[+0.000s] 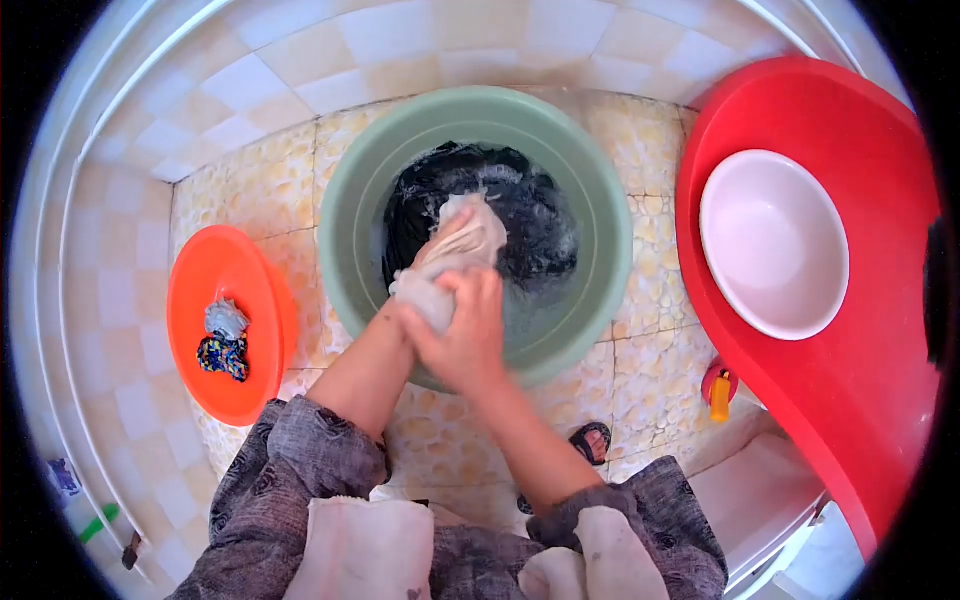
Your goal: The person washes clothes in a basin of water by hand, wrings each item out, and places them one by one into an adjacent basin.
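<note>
A wet whitish cloth (478, 238) is bunched over the green tub (345, 215), stretched along my left hand and wrist. My left hand (447, 238) is closed on the cloth, with its fingers partly covered by the folds. My right hand (468, 325) grips another bunch of the same cloth near the left wrist, its fingers curled round it. Below the hands, dark wet fabric (425, 205) lies in water in the tub, with some foam on the surface.
At left, an orange basin (200, 290) holds a grey cloth bundle (226, 318) and a patterned one (223, 356). A white basin (775, 245) sits on a red surface (740, 105) at right. Below its edge is a yellow-handled object (720, 395). A sandalled foot (592, 443) stands on the tiles.
</note>
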A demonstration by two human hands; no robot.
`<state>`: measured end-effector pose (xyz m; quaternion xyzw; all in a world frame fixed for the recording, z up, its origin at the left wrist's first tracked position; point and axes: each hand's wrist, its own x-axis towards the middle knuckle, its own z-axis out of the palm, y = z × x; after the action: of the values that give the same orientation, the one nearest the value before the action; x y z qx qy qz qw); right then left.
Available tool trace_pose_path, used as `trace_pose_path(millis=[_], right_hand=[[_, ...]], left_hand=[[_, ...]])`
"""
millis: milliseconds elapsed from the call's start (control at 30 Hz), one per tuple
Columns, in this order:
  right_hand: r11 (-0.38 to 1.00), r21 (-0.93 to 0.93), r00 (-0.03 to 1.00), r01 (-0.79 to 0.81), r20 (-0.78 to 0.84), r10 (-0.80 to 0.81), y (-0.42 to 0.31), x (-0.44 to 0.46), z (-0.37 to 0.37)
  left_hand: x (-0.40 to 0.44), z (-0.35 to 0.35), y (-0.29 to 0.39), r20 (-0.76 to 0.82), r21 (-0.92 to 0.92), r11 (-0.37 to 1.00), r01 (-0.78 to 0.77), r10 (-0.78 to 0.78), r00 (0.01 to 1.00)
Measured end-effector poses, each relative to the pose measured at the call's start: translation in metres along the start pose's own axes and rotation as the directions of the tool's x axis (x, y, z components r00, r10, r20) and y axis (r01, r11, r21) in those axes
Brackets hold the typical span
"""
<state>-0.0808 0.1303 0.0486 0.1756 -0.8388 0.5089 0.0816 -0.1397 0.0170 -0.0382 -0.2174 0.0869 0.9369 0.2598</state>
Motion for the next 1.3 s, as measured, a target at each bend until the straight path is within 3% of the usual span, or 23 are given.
trace_pose_path(millis=[67,100,133,233,300,400,467,500,533,567,600,700,833,867,967,1000,1033,1067,1133,1167,1233,1267,1300], right_hand=[[1.0,0.002,0.997,0.031,-0.075,-0.031,0.03,0.019,0.004],[0.997,-0.015,0.997,-0.076,-0.032,0.075,0.039,0.031,0.001],[0.983,-0.037,0.983,-0.181,0.01,0.181,0.05,0.045,-0.005],[0.887,-0.366,0.936,-0.28,0.102,0.338,0.113,0.081,-0.022],[0.786,-0.486,0.878,-0.383,0.074,0.473,0.129,0.092,-0.036],[0.76,-0.357,0.812,-0.543,0.01,0.584,0.145,0.097,-0.046],[0.743,-0.304,0.775,-0.596,0.024,0.632,0.175,0.093,-0.033],[0.764,-0.433,0.832,-0.478,0.057,0.552,0.189,0.085,-0.022],[0.76,-0.549,0.874,-0.348,0.103,0.475,0.199,0.074,-0.01],[0.734,-0.647,0.903,-0.206,0.164,0.398,0.209,0.062,-0.001],[0.733,-0.68,0.873,-0.018,0.347,0.343,0.205,0.056,0.004],[0.604,-0.743,0.726,0.287,0.58,0.369,0.191,0.055,0.004],[0.723,-0.668,0.855,0.175,0.467,0.225,0.205,0.074,0.004],[0.806,-0.59,0.877,0.049,0.412,0.247,0.211,0.081,0.005],[0.908,-0.305,0.894,-0.287,0.254,0.368,0.206,0.084,-0.003],[0.914,-0.222,0.9,-0.34,0.203,0.385,0.18,0.089,-0.01],[0.912,-0.134,0.901,-0.387,0.153,0.405,0.15,0.092,-0.014],[0.973,-0.096,0.975,-0.208,0.061,0.215,0.121,0.087,-0.015],[0.992,0.012,0.991,-0.124,0.045,0.124,0.068,0.069,-0.017],[0.993,0.088,0.996,-0.075,0.053,0.071,0.047,0.059,-0.017],[0.99,0.139,0.995,-0.034,0.093,0.021,0.01,0.036,-0.017],[0.982,0.185,0.998,0.034,0.051,-0.044,0.001,0.022,-0.009],[0.985,0.166,0.994,-0.048,0.102,0.032,-0.011,0.009,-0.004]], left_hand=[[0.008,0.017,-0.016,-0.037,0.136,0.952,-0.275,0.282,0.959],[0.009,0.021,-0.023,-0.044,0.202,0.894,-0.399,0.415,0.909],[0.012,-0.005,-0.02,0.019,0.321,0.896,-0.306,0.317,0.948],[-0.01,0.039,-0.034,-0.034,0.642,0.686,-0.343,0.473,0.881],[-0.007,0.046,-0.028,-0.107,0.674,0.668,-0.317,0.513,0.852],[0.005,0.046,-0.008,-0.291,0.622,0.735,-0.271,0.538,0.791],[0.014,0.027,0.002,-0.405,0.835,0.546,0.065,0.53,0.745],[0.02,0.005,0.004,-0.461,0.872,0.422,0.249,0.539,0.705],[0.022,-0.01,0.003,-0.207,0.918,-0.119,0.379,0.67,0.713],[0.024,-0.025,-0.005,-0.129,0.927,-0.195,0.321,0.638,0.759],[0.021,-0.018,-0.008,-0.178,0.864,-0.284,0.415,0.598,0.781],[0.029,-0.024,-0.001,-0.282,0.658,-0.49,0.571,0.543,0.791],[0.058,-0.061,0.019,-0.276,0.547,-0.625,0.556,0.493,0.825],[0.054,-0.049,0.025,-0.29,0.525,-0.708,0.472,0.373,0.881],[0.024,-0.013,0.019,-0.291,0.837,-0.259,0.482,0.536,0.792],[0.02,-0.013,0.01,-0.216,0.852,-0.233,0.469,0.658,0.721],[0.017,-0.008,0.004,-0.307,0.94,0.071,0.335,0.605,0.734],[0.013,0.004,-0.004,-0.378,0.906,0.378,0.188,0.525,0.763],[-0.001,0.029,-0.007,-0.375,0.507,0.862,0.018,0.202,0.905],[0.012,0.002,-0.005,-0.083,0.397,0.903,-0.165,0.214,0.973],[0.031,-0.003,0.012,0.175,0.073,0.983,-0.169,0.155,0.972],[0.011,0.024,0.007,0.09,0.105,0.978,-0.177,0.168,0.982],[0.015,-0.006,0.016,0.416,0.111,0.992,-0.065,0.013,0.909]])
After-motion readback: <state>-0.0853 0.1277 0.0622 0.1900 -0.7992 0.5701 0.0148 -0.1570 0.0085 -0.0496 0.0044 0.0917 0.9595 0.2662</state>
